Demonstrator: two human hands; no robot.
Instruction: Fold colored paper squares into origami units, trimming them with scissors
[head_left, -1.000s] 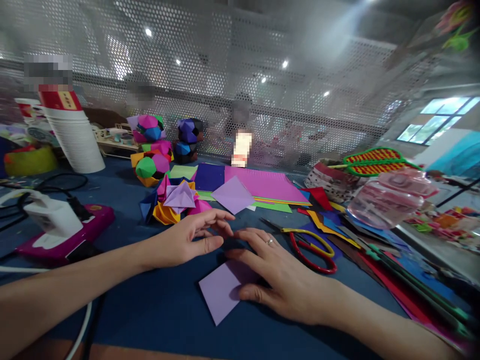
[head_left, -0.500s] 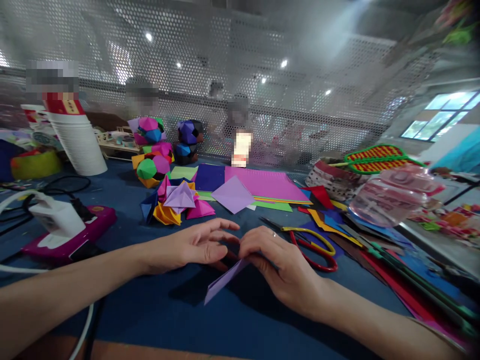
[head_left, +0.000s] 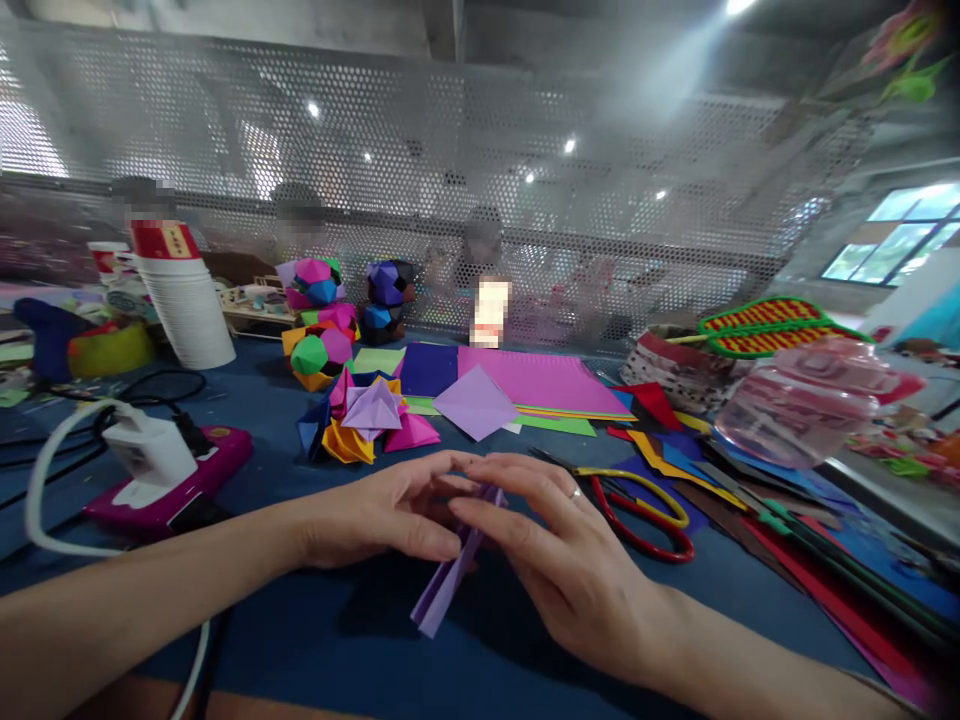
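Observation:
A folded strip of light purple paper [head_left: 444, 590] slants between my hands, its lower end free above the blue table. Its near end shows a narrow open fold. My left hand [head_left: 390, 515] pinches the strip from the left, thumb in front and fingers partly hidden behind. My right hand [head_left: 562, 540] is closed round the upper part, with the index finger lying across it. Beyond the hands rests a flat light purple square sheet [head_left: 476, 405]. Folded paper pieces [head_left: 371, 410] in purple, yellow, pink and blue are bunched behind my left hand.
Red-and-yellow scissors [head_left: 645, 505] lie right of my right hand, beside coloured paper strips [head_left: 825, 560]. A pink clear jug [head_left: 802, 410] stands behind them. At left are a magenta power strip [head_left: 225, 455] with cables and stacked paper cups [head_left: 187, 310]. Paper balls [head_left: 319, 350] stand behind.
My left hand has closed in on the strip from beside it. My right fingers have stretched over its upper part, and the strip now stands steeper, its fold showing.

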